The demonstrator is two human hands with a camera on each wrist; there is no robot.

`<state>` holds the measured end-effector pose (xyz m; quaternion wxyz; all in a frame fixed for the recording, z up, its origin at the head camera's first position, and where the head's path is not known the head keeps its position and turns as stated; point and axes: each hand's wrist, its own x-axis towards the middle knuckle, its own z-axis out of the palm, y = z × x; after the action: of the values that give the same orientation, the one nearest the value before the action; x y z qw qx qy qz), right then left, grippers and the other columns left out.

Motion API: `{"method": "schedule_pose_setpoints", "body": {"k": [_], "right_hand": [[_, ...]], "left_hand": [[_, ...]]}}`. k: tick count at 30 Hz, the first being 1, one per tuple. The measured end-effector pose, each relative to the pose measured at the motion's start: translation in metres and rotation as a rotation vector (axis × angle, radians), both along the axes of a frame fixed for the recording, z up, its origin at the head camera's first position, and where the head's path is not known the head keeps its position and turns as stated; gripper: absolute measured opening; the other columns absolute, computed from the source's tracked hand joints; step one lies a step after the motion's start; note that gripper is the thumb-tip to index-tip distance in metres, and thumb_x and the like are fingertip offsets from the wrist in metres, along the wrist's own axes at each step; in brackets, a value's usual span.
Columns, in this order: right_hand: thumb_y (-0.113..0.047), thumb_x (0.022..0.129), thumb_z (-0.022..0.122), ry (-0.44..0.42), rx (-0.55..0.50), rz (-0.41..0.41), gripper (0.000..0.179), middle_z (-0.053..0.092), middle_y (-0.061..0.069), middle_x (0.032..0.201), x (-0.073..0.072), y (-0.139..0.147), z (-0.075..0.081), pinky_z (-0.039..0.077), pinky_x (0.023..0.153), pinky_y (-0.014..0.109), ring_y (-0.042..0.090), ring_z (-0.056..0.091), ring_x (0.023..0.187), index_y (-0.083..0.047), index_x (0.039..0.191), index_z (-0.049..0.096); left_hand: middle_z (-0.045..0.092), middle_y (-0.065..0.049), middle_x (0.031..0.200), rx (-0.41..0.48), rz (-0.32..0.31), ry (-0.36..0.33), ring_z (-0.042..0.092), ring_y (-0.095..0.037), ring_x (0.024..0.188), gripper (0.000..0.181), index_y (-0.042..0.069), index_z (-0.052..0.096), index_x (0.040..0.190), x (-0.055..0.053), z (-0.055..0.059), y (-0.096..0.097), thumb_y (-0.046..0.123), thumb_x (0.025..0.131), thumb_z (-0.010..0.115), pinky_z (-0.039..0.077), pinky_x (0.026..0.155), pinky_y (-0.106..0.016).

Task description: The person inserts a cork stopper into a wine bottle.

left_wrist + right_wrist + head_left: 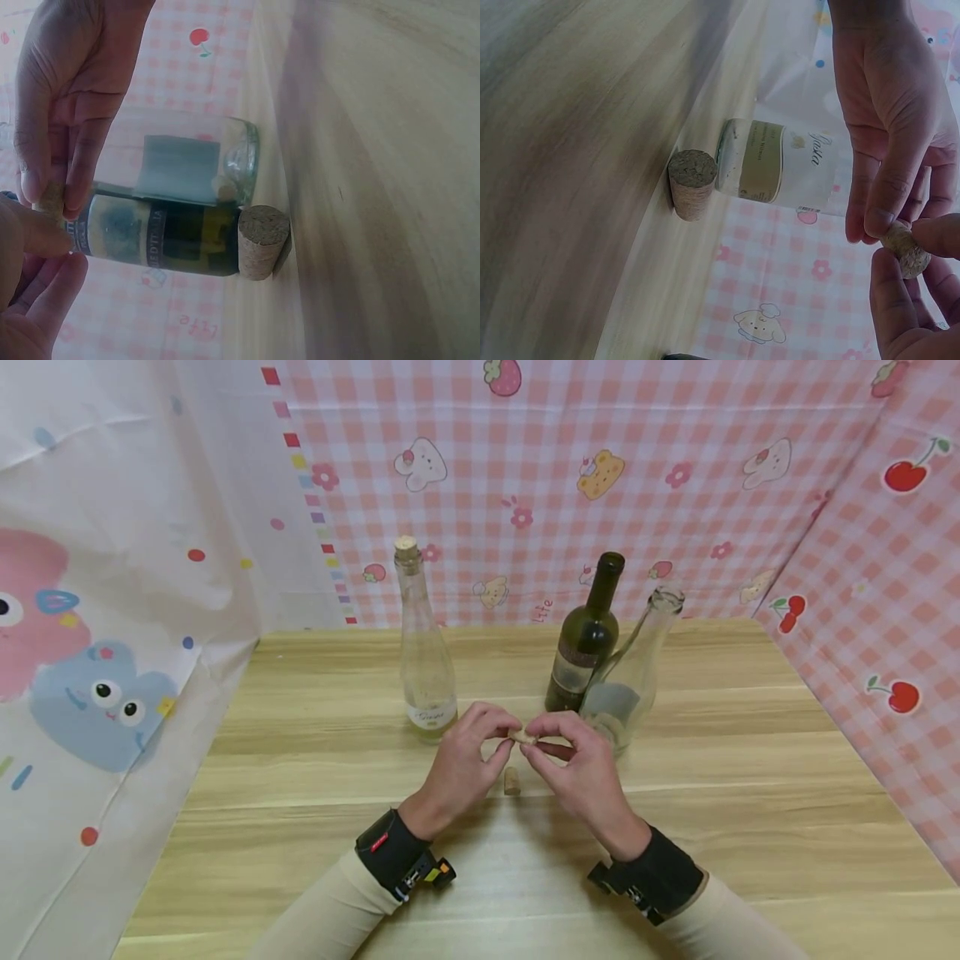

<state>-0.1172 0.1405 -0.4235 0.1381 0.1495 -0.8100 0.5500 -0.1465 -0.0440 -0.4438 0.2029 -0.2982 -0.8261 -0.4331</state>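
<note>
Both hands up above the pale wood-grained bench (300, 877), near its middle. We see the left hand (468, 758) with thumb and fingertips drawn in, pinching a small tan cork stopper (522, 737) from the left; the right hand (581, 760) meets it from the right, thumb and fingers pinching too. The stopper sits between the two sets of fingertips, off the bench. Nearer, we note a light-brown cylindrical cork (512, 782) lying on its side, one round end facing us. Left and farther: a tall clear glass bottle (426, 652) with a pale label, a cork plug (406, 547) in its mouth. Right and farther: a dark green glass bottle (573, 660); just beside it, nearer, an open-mouthed clear glass bottle (645, 647).
</note>
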Motion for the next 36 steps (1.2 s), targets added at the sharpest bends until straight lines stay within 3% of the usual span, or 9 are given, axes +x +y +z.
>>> {"method": "schedule_pose_setpoints", "body": {"k": [13, 19, 25, 30, 36], "right_hand": [[-0.001, 0.089, 0.081, 0.032, 0.015, -0.014, 0.019, 0.071, 0.008, 0.106, -0.001, 0.005, 0.001, 0.063, 0.083, 0.024, 0.014, 0.070, 0.101, -0.008, 0.105, 0.074], [0.004, 0.087, 0.081, 0.065, -0.015, -0.029, 0.019, 0.072, 0.010, 0.105, -0.001, 0.011, 0.001, 0.062, 0.083, 0.021, 0.011, 0.071, 0.099, -0.005, 0.103, 0.075], [0.003, 0.086, 0.082, 0.035, -0.025, -0.065, 0.018, 0.071, 0.010, 0.103, 0.002, 0.019, -0.002, 0.061, 0.083, 0.020, 0.011, 0.072, 0.098, -0.005, 0.101, 0.075], [0.003, 0.086, 0.082, 0.017, -0.015, -0.091, 0.017, 0.071, 0.010, 0.102, 0.005, 0.025, -0.008, 0.061, 0.081, 0.019, 0.020, 0.074, 0.097, -0.006, 0.101, 0.077], [0.003, 0.087, 0.081, 0.017, -0.011, -0.092, 0.016, 0.074, 0.010, 0.102, 0.007, 0.029, -0.012, 0.062, 0.080, 0.020, 0.015, 0.074, 0.096, -0.006, 0.100, 0.078]], "left_hand": [[0.065, -0.006, 0.109, 0.010, -0.026, -0.002, 0.073, -0.017, 0.100, 0.023, 0.009, 0.071, 0.108, -0.003, 0.001, 0.004, -0.005, 0.090, 0.075, 0.059, 0.092, -0.021], [0.065, -0.008, 0.112, 0.045, -0.064, -0.060, 0.071, -0.020, 0.104, 0.028, 0.007, 0.068, 0.114, -0.007, 0.005, 0.005, -0.002, 0.089, 0.078, 0.060, 0.094, -0.023], [0.063, -0.011, 0.115, 0.054, -0.093, -0.095, 0.069, -0.023, 0.107, 0.034, 0.005, 0.065, 0.121, -0.012, 0.007, 0.007, -0.002, 0.090, 0.077, 0.061, 0.094, -0.027], [0.062, -0.013, 0.119, 0.128, -0.118, -0.143, 0.067, -0.025, 0.109, 0.034, 0.004, 0.064, 0.124, -0.020, 0.016, 0.012, 0.002, 0.092, 0.076, 0.060, 0.097, -0.030], [0.061, -0.014, 0.127, 0.251, -0.090, -0.231, 0.066, -0.029, 0.116, 0.040, 0.004, 0.062, 0.128, -0.036, 0.030, 0.023, 0.010, 0.093, 0.079, 0.058, 0.103, -0.033]]}}
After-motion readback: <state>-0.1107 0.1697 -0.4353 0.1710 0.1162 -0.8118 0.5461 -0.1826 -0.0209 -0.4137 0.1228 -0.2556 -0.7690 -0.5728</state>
